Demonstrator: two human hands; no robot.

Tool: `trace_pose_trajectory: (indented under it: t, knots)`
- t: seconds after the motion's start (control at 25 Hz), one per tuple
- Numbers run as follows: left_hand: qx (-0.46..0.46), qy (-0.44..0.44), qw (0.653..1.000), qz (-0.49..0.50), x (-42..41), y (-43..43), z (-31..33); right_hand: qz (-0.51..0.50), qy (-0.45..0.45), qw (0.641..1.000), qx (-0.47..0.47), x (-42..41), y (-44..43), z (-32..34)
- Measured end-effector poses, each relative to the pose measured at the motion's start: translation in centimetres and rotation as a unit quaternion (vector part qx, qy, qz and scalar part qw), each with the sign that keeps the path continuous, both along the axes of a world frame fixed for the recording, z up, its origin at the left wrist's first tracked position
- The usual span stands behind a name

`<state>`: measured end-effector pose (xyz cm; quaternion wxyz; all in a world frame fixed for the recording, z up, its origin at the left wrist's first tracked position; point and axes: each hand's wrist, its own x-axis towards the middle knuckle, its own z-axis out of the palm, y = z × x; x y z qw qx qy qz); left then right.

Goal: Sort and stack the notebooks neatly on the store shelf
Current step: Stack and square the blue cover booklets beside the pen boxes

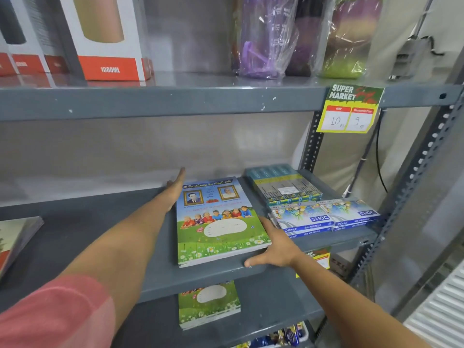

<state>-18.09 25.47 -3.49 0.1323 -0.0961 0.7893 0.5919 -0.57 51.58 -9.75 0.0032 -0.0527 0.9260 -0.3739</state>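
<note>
Left hand (175, 190) flat and open, fingers straight, pressed edge-on against the left side of the notebook stack (218, 219), gripping nothing. Right hand (273, 243) also open, palm against the stack's right front corner, thumb down over the front lip of the shelf (75, 234), nothing clasped. Both hands squaring the stack from its two sides

Stack lies flat on the middle shelf, cover up, front edge about flush with the shelf lip. Right of the stack, just beside: oil pastel boxes (324, 217), pencil packs (281, 184) behind them. Far left of the stack, well apart: another pile of books (17, 239). Below the stack, on the next shelf down: a second notebook pile (208, 305), same cover

Handling guess: thin paper notebooks, glossy covers, so they likely slide on each other easily; stack looks moderately heavy, floppy if lifted by one corner. Best hold is on opposite long edges, or underneath with flat palms; push edges to align, don't pinch
</note>
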Motion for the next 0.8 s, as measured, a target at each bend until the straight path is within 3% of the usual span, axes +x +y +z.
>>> trace_pose_trajectory:
  t: [0.16,0.4,0.68,0.8]
  knots:
    - [-0.148,0.002,0.986,-0.077,4.1,-0.2,0.7,0.06,-0.099,0.99,0.077,0.5,0.7,3.6]
    - [-0.267,-0.033,0.95,-0.156,11.1,-0.1,0.8,0.028,-0.154,0.973,0.173,0.0,-1.2,7.0]
    - [-0.37,-0.041,0.909,-0.19,15.6,1.3,-0.7,-0.027,-0.156,0.972,0.175,-0.6,-3.6,5.5]
    - [-0.433,-0.004,0.888,-0.156,15.9,1.7,-1.0,-0.042,-0.137,0.979,0.148,-0.5,-3.6,4.9]
